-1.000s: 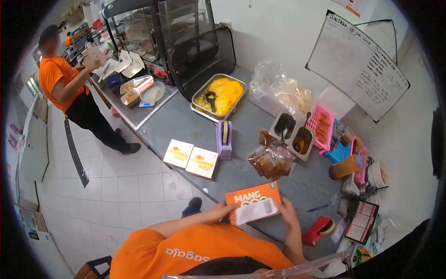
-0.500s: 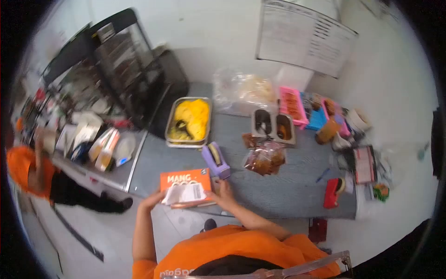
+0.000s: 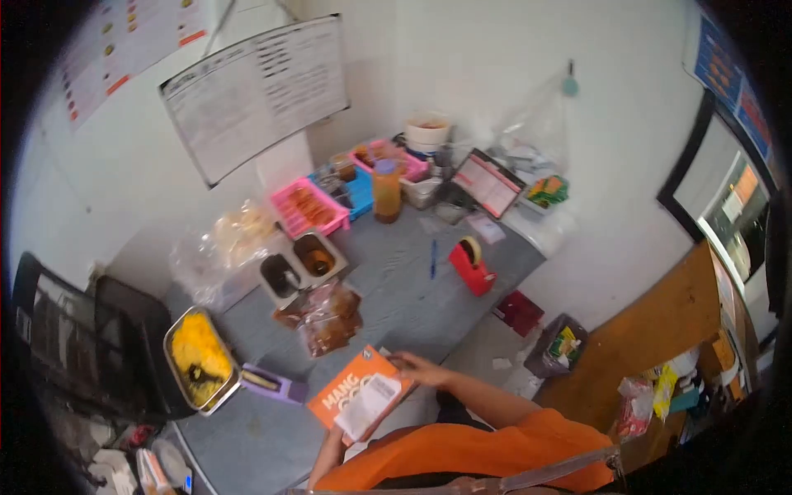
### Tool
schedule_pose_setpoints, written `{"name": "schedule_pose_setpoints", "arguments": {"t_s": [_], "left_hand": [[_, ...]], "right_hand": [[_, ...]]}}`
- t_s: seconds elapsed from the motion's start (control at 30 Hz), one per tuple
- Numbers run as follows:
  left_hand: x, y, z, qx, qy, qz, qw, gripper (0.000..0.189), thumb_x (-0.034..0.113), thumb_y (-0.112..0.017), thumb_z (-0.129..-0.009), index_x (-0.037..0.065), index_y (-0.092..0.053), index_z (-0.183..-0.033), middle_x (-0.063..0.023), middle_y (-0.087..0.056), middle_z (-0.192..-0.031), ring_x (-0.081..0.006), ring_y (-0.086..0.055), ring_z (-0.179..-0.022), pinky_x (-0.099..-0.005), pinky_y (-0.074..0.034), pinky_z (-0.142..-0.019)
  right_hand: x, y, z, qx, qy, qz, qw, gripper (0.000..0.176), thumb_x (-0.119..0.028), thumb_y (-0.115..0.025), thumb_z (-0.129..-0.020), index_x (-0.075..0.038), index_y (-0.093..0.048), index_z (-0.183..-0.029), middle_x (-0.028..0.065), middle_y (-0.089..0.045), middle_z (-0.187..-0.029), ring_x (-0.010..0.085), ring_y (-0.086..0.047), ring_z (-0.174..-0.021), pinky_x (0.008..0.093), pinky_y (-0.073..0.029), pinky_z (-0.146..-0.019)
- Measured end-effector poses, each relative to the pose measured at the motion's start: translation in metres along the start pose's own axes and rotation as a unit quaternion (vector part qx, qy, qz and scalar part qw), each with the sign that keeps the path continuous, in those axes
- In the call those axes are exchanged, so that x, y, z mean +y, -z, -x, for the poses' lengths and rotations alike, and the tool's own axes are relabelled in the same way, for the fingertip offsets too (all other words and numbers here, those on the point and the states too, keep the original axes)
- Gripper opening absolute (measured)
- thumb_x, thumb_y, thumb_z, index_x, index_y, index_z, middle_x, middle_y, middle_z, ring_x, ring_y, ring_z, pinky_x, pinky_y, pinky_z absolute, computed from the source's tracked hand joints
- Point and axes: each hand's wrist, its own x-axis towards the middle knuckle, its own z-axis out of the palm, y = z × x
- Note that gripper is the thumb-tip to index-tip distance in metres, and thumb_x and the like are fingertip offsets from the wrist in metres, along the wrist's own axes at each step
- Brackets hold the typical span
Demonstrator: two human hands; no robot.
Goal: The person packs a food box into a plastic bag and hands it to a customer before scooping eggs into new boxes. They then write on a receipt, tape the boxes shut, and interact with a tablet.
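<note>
An orange box printed "MANG" [image 3: 346,386] is held over the near edge of the grey counter [image 3: 396,297], with a white printed slip [image 3: 367,404] lying on its top. My right hand [image 3: 417,369] grips the box's right corner with fingers on its top edge. Coming up from below, my left hand [image 3: 333,439] supports the box's near end and is mostly hidden under the slip. A purple tape dispenser [image 3: 272,384] lies just left of the box.
Behind the box lie bags of brown sauce packets [image 3: 326,318], two metal sauce tubs [image 3: 299,264], a tray of yellow food [image 3: 198,359], a red tape dispenser [image 3: 472,268], a blue pen [image 3: 433,257] and pink baskets [image 3: 309,206]. A bin [image 3: 557,346] stands on the floor at right.
The view has swung to the right along the counter; the co-worker and display case have left the view. The orange box with its slip stays in both hands.
</note>
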Motion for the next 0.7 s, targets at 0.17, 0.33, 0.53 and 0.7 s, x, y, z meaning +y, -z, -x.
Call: {"name": "schedule_pose_setpoints", "arguments": {"t_s": [0.17, 0.33, 0.53, 0.7], "left_hand": [[0.013, -0.09, -0.07, 0.011, -0.033, -0.029, 0.999, 0.064, 0.056, -0.046, -0.083, 0.014, -0.037, -0.132, -0.0057, -0.041, -0.132, -0.0264, -0.039, -0.121, -0.0534, -0.034, -0.092], [0.023, -0.142, -0.149, 0.014, -0.041, 0.009, 0.999, 0.065, 0.058, -0.043, -0.083, 0.013, -0.039, -0.131, -0.009, -0.043, -0.131, -0.0287, -0.043, -0.118, -0.0545, -0.04, -0.086], [0.033, -0.198, -0.196, 0.036, -0.038, 0.051, 0.997, 0.062, 0.057, -0.048, -0.082, 0.018, -0.04, -0.13, -0.0038, -0.04, -0.132, -0.031, -0.033, -0.125, -0.0585, -0.026, -0.095], [0.031, -0.223, -0.206, 0.086, -0.053, 0.062, 0.993, 0.065, 0.059, -0.046, -0.082, 0.018, -0.037, -0.132, -0.0051, -0.038, -0.135, -0.0317, -0.032, -0.125, -0.0594, -0.022, -0.097]], "right_hand": [[0.007, 0.115, -0.006, 0.63, 0.204, 0.38, 0.646, 0.081, -0.039, -0.072, -0.071, -0.001, -0.031, -0.131, 0.0182, -0.046, -0.118, 0.0325, -0.041, -0.112, 0.0446, -0.029, -0.096], [0.049, 0.233, -0.003, 0.668, 0.094, 0.365, 0.641, 0.078, -0.037, -0.076, -0.065, -0.002, -0.038, -0.123, 0.0171, -0.05, -0.111, 0.0341, -0.043, -0.107, 0.0496, -0.026, -0.094], [0.016, 0.351, -0.028, 0.499, 0.12, 0.346, 0.785, 0.07, -0.037, -0.072, -0.068, -0.002, -0.04, -0.12, 0.0164, -0.05, -0.112, 0.0354, -0.044, -0.106, 0.0489, -0.031, -0.091], [-0.025, 0.422, -0.029, 0.436, 0.256, 0.408, 0.76, 0.061, -0.038, -0.055, -0.084, 0.001, -0.035, -0.127, 0.0214, -0.047, -0.12, 0.0368, -0.045, -0.11, 0.0463, -0.034, -0.094]]}}
